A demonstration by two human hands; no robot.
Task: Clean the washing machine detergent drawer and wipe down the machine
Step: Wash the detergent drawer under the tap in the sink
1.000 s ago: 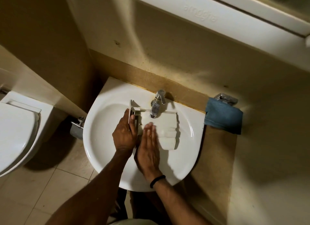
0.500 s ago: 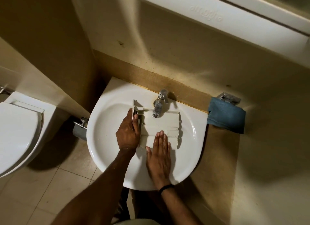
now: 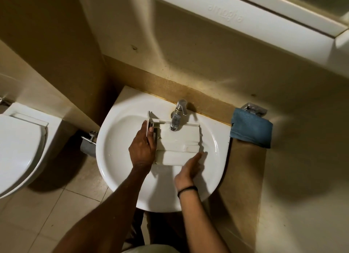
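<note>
Left hand (image 3: 142, 149) grips with thumb and fingers; right hand (image 3: 190, 166) keeps fingers straight (both arms stretched forward).

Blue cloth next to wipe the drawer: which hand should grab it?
Right. The right hand lies open, fingers straight, at the drawer on the side nearer the blue cloth; the left hand grips the drawer's left end, steadying it in the sink.

Hands: two, left hand (image 3: 142, 150) and right hand (image 3: 189, 167). Drawer (image 3: 179, 137): one, in sink (image 3: 113, 158): one. Tap (image 3: 177, 115): one, far. Cloth (image 3: 251, 129): one, right. Toilet (image 3: 18, 149): one, left. Wristband (image 3: 187, 189): one.
</note>
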